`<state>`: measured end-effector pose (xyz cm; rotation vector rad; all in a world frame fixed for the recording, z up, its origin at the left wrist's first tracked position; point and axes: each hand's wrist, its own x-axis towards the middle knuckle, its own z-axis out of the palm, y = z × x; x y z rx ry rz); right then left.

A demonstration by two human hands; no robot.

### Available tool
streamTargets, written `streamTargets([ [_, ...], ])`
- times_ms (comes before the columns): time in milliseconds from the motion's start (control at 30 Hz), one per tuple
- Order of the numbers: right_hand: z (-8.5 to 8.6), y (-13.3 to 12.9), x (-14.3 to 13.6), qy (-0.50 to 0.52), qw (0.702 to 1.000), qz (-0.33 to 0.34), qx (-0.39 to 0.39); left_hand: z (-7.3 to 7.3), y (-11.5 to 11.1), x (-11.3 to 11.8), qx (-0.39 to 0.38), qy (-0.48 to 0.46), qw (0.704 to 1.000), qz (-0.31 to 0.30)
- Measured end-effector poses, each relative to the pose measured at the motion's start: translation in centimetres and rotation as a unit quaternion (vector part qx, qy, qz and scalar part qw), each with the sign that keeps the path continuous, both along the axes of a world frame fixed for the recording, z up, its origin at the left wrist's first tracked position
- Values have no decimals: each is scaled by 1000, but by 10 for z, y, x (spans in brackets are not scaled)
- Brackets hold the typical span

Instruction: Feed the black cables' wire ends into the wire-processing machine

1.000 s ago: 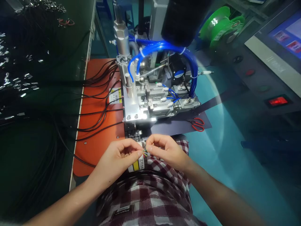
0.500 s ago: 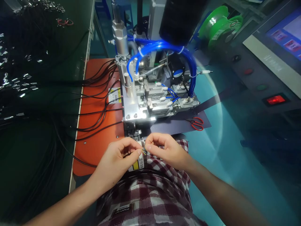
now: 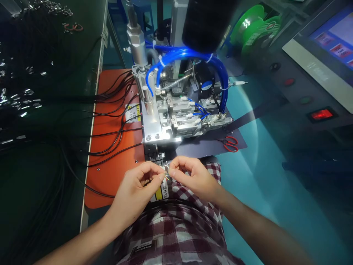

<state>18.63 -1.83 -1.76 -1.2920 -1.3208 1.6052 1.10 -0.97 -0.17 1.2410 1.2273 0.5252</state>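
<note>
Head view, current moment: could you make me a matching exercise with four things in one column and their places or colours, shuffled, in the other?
Things
1. scissors
2. spool
3. thin wires
4. thick tubes

Places or colours
A. at the fingertips of the left hand and right hand
B. blue, arching over the metal machine
C. red-handled, lying on the dark plate
D. green, toward the upper right

Right pairs: 1-C, 2-D, 3-A, 4-B
</note>
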Motion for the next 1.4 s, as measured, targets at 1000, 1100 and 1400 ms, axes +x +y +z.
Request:
streamTargets([
  [1000,-6,-17,-26,30,990,-138,10,2,3,-4,9,11,1000,18],
  [1100,-6,-17,-24,-9,989,-132,62,3,4,-4,4,11,1000,17],
  [1400,-14,-12,-20,0,990,-125,70,2,6,-4,-17,6,1000,17],
])
